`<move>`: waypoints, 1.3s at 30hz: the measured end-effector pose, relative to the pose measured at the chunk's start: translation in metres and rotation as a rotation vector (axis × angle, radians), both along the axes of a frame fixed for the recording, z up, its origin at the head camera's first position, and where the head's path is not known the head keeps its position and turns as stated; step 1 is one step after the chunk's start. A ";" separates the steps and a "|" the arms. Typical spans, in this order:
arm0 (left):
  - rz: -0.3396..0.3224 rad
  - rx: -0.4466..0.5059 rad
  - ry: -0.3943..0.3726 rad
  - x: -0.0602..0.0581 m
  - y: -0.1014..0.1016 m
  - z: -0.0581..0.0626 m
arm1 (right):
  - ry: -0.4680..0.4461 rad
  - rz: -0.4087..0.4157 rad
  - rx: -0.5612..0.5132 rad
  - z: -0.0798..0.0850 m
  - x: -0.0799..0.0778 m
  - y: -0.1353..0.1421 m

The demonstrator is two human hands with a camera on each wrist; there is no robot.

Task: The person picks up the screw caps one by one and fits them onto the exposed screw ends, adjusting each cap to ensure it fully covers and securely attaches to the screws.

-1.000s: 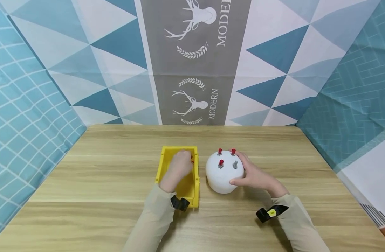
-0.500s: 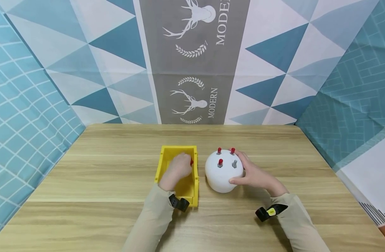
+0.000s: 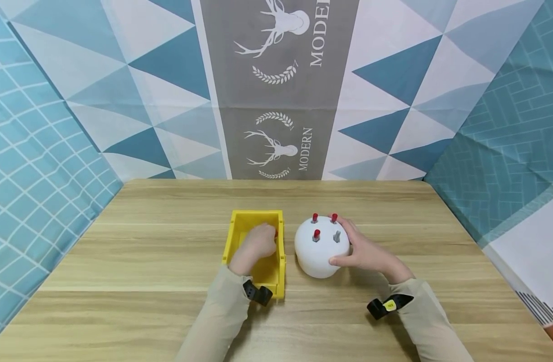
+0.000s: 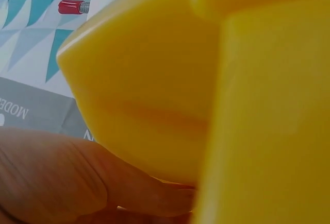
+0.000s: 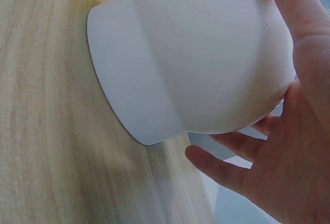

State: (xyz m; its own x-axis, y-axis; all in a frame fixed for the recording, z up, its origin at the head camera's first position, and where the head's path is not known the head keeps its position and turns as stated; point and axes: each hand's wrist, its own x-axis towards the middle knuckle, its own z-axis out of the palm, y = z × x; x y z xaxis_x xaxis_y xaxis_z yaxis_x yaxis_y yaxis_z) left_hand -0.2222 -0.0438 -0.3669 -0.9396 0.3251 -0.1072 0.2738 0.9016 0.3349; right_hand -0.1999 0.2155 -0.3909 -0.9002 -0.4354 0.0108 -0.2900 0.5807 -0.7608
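A white round-topped body (image 3: 319,256) stands on the table, with several upright metal bolts on top. Three carry red caps (image 3: 317,234); one bolt (image 3: 337,236) is bare metal. The right hand (image 3: 360,250) grips this body from its right side, thumb in front and fingers round the back. Inside a yellow bin (image 3: 281,281), the left hand (image 3: 259,240) reaches down with its fingertips hidden. A small red piece (image 3: 276,233) shows beside its knuckles. In the left wrist view the thumb (image 4: 149,190) lies near a red sliver (image 4: 178,186), mostly covered by the bin's wall.
The wooden table (image 3: 145,251) carries the bin and, just right of it, the white body, with a narrow gap between them. A patterned cloth backdrop (image 3: 276,90) rises behind the table's far edge. Black wrist cameras (image 3: 258,292) are strapped to both sleeves.
The left hand shifts only slightly within the bin, and less red shows beside it than a second ago. The right hand and the white body stay in place.
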 end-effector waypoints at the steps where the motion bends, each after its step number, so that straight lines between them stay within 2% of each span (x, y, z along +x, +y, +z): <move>1: -0.002 0.002 -0.005 0.000 0.000 0.000 | -0.001 0.000 0.001 0.000 0.000 0.000; 7: -0.015 0.011 -0.029 0.000 -0.001 0.000 | -0.006 0.001 -0.004 -0.001 0.000 0.001; 21: -0.035 0.037 -0.069 -0.003 -0.003 -0.007 | 0.006 0.002 0.012 -0.001 0.000 0.001; 31: -0.032 0.000 -0.091 -0.003 -0.002 -0.005 | -0.004 -0.002 0.002 0.000 0.001 0.000; 39: -0.015 0.023 -0.101 -0.001 -0.002 -0.001 | -0.008 -0.008 0.005 0.001 0.001 -0.001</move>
